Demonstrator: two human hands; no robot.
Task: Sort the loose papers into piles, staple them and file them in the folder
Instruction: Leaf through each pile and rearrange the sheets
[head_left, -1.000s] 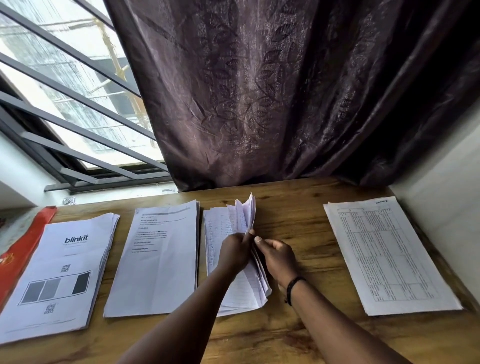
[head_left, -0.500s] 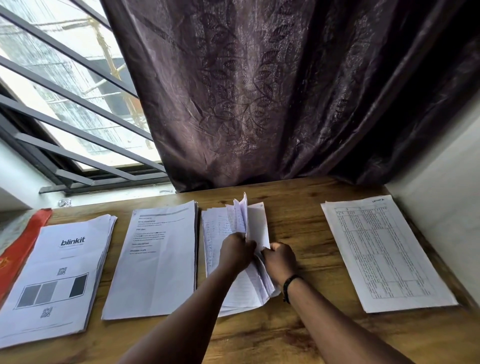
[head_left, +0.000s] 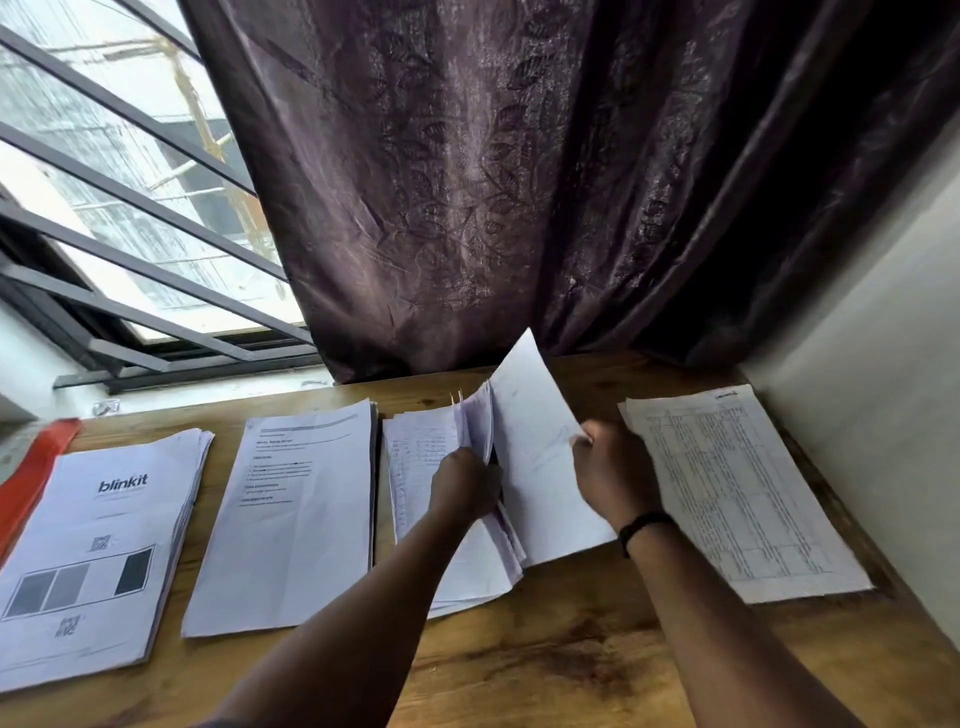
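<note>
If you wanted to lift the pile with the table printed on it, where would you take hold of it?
I would pinch the table-printed pile at its near right corner, coming in from the right front. It lies flat on the desk, and its left edge sits close behind the right hand, which is pinching a lifted sheet. That corner looks free, though the wall stands close by.

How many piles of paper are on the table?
4. The blinkit pile lies far left, the typed pile next to it, the handwritten pile in the middle under both hands, and the table-printed pile far right. None seems hidden.
</note>
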